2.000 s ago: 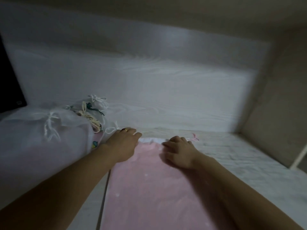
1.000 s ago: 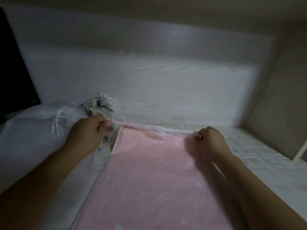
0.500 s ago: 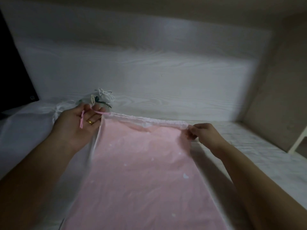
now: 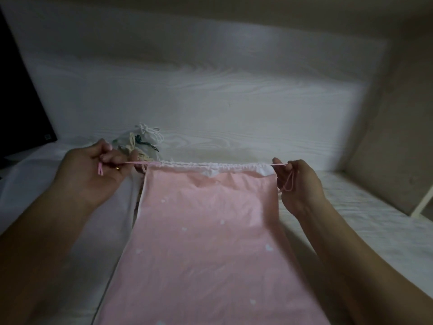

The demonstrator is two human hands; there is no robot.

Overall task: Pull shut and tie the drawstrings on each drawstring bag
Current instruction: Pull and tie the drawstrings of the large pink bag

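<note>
While the pink bag (image 4: 210, 242) lies flat on the bench (image 4: 351, 221), its pink cord is pinched at either end of the white top hem (image 4: 210, 165): left hand (image 4: 93, 170), right hand (image 4: 297, 181). Both ends should be drawn outward evenly, level with the hem, so gathering is uniform before knotting. Tied bags (image 4: 140, 144) are seen behind.

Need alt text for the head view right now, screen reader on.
Both hands pull a pink bag's drawstrings apart: left hand and right hand each pinch a pink cord. White tied bags lie behind.
</note>
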